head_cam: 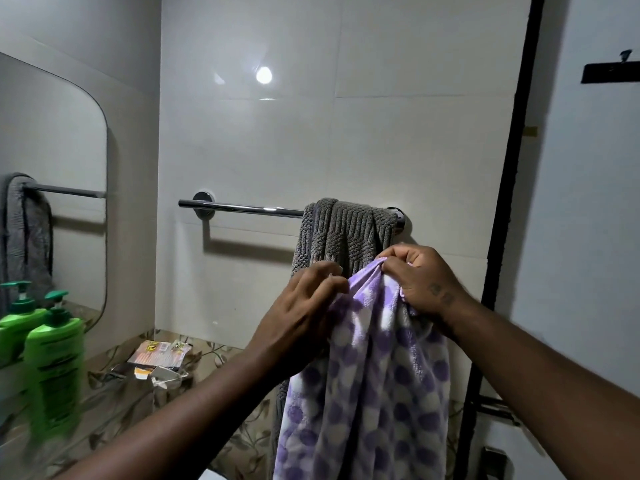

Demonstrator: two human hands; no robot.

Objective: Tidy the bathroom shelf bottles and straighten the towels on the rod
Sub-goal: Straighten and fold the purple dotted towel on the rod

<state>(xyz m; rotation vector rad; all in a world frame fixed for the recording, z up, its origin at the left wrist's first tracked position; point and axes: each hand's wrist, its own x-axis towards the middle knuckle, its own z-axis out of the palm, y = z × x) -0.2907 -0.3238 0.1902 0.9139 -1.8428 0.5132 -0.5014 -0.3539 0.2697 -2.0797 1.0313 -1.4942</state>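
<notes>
A purple-and-white spotted towel [374, 386] hangs down in front of me, held up by both hands just below the chrome rod [242, 208]. My right hand [420, 280] grips its bunched top edge. My left hand [304, 306] pinches the same edge from the left. A grey ribbed towel [346, 233] hangs bunched over the right end of the rod, behind my hands. A green pump bottle [55, 362] stands on the shelf at the far left, next to the mirror.
A mirror [62, 168] on the left wall reflects the rod, the grey towel and the bottle. Torn packaging [157, 358] lies on the leaf-patterned ledge [207, 355] below the rod. A black door frame [512, 188] runs down the right.
</notes>
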